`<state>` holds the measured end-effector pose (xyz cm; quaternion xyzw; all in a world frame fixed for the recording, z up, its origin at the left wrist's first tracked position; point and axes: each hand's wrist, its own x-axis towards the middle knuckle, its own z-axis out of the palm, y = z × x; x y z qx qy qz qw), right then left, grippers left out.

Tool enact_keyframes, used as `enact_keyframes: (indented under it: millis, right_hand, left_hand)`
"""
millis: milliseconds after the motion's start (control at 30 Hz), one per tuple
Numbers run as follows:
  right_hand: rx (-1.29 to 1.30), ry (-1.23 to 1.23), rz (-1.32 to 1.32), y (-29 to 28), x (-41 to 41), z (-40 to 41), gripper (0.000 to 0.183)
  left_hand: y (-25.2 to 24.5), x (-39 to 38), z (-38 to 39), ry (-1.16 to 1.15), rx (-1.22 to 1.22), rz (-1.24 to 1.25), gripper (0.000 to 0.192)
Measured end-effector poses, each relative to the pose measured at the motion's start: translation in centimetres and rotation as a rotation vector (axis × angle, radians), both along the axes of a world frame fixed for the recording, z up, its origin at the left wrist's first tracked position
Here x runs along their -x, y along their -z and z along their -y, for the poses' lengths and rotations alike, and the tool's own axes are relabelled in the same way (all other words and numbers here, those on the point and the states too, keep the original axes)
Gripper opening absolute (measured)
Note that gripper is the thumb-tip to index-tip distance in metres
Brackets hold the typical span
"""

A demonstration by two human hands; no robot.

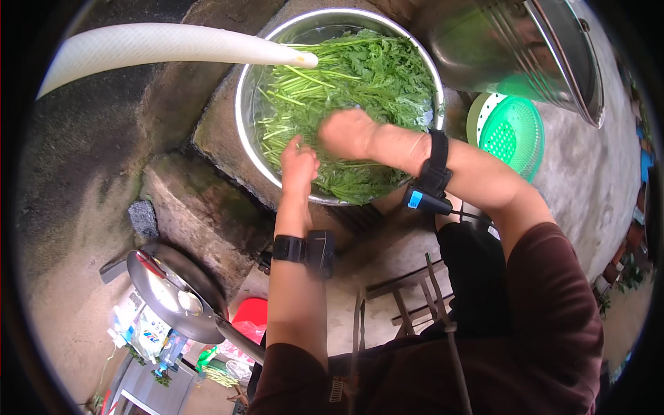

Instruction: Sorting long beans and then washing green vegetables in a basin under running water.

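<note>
A round stainless steel basin (243,129) holds water and a mass of leafy greens (386,67) with pale cut stems lying to the left. My left hand (299,163) is over the basin's near-left rim, at the edge of the greens, with fingers partly curled. My right hand (347,134) is blurred and bent low over the middle of the greens, its fingertips hidden. Whether either hand grips any stems does not show. A white hose (171,44) reaches in from the left, its end above the stems.
To the right are a large metal pot (482,52) and a green plastic colander (529,129). Below left, a wok (171,311) holds a red-handled utensil (150,263). A wooden stool (399,301) is near my legs. A grey block (143,218) sits on the stone ledge.
</note>
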<state>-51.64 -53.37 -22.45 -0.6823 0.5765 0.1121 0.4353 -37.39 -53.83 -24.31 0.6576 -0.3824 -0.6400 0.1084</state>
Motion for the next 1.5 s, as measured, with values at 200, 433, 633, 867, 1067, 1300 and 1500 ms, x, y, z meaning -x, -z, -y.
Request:
enact_keyframes:
  millis: [200, 433, 633, 867, 1067, 1300, 1500]
  right_hand:
    - [0.658, 0.162, -0.262, 2.5, 4.5, 1.9, 0.048]
    - [0.338, -0.001, -0.111, 2.3, 1.2, -2.1, 0.058]
    - [0.6, 0.07, -0.22, -1.3, 4.7, 3.6, 0.047]
    - [0.489, 0.014, -0.233, 3.9, 4.4, -1.0, 0.058]
    - [0.548, 0.139, -0.044, 2.5, 3.9, -1.0, 0.051]
    - [0.653, 0.21, -0.28, 4.5, 6.6, 0.3, 0.047]
    - [0.518, 0.538, -0.065, 5.9, 7.2, 0.6, 0.052]
  left_hand:
    - [0.5, 1.2, -1.9, 0.16, -0.036, 0.106, 0.057]
    - [-0.9, 3.1, -0.6, -0.085, 0.261, -0.14, 0.044]
    - [2.1, 2.7, 0.3, 0.275, 0.121, 0.147, 0.053]
    - [2.5, 2.1, -1.3, 0.224, 0.273, 0.17, 0.05]
    - [2.5, 2.5, -1.3, 0.184, 0.443, 0.177, 0.047]
    - [0.5, 3.9, -2.1, 0.423, 0.689, 0.255, 0.052]
    - [2.9, 3.4, -0.7, 0.536, 0.328, 0.29, 0.055]
